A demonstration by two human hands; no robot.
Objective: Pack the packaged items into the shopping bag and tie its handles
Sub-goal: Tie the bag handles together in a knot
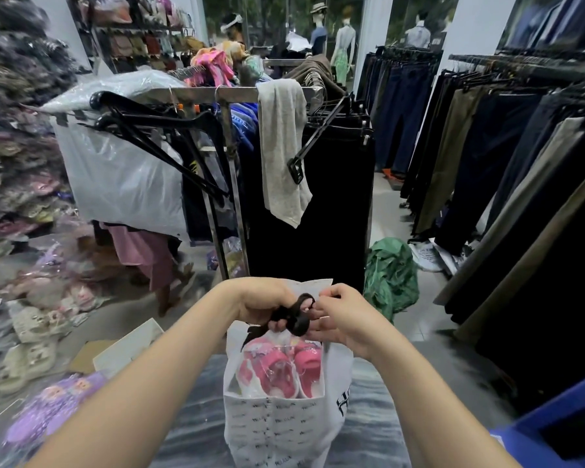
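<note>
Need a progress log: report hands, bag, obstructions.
Left hand grips black ribbon handles; right hand pinches their loop. White printed plastic shopping bag holds pink packaged shoes, knot looks unfinished. Nothing blocking.

Your landmark is the metal clothes rack (230, 96) straight ahead. A grey towel (282, 146) drapes over its top bar, and black hangers (156, 136) jut from its left side above a clear plastic sheet (115, 184). To the rack's right you see a crumpled green bag (390, 271) on the floor, with hanging trousers (487, 146) farther right. Mannequins (343, 49) stand beyond it.
</note>
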